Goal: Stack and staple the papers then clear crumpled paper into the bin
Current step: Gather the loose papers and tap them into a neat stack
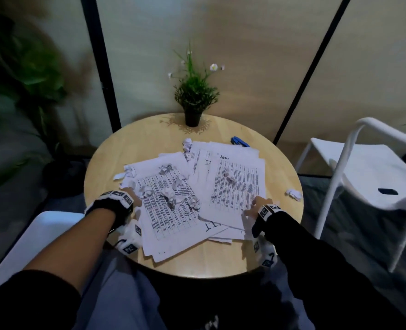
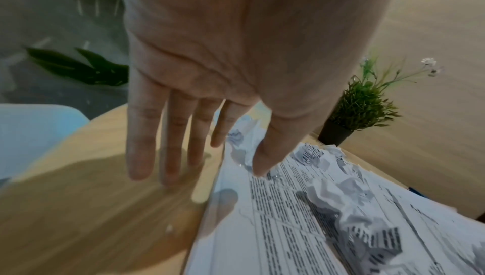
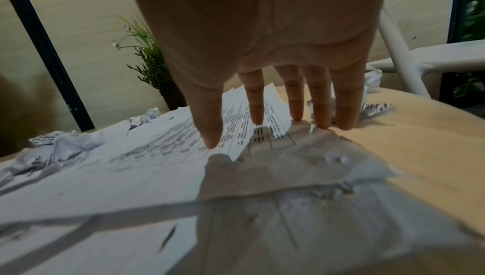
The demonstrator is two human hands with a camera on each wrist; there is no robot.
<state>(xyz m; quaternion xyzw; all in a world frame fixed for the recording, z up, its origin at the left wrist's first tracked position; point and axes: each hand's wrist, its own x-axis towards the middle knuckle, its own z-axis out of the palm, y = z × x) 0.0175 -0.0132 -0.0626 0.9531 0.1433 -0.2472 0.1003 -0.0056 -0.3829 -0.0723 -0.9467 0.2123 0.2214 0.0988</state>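
Printed sheets lie scattered on a round wooden table (image 1: 149, 139): a left pile (image 1: 171, 215) and a right pile (image 1: 235, 186). Several crumpled paper balls (image 1: 171, 195) sit on the left pile, one (image 1: 229, 175) on the right pile, another (image 1: 293, 194) at the table's right edge. A blue stapler (image 1: 240, 141) lies behind the sheets. My left hand (image 1: 131, 198) hovers open at the left pile's left edge, fingers (image 2: 170, 155) straight over bare wood. My right hand (image 1: 256, 206) is open, fingertips (image 3: 321, 121) down on the right pile's near corner (image 3: 262, 134).
A small potted plant (image 1: 193, 98) stands at the table's far edge. A white chair (image 1: 368, 167) is to the right, another white seat (image 1: 40, 236) at the near left. A large leafy plant (image 1: 18, 75) fills the left corner. No bin is in view.
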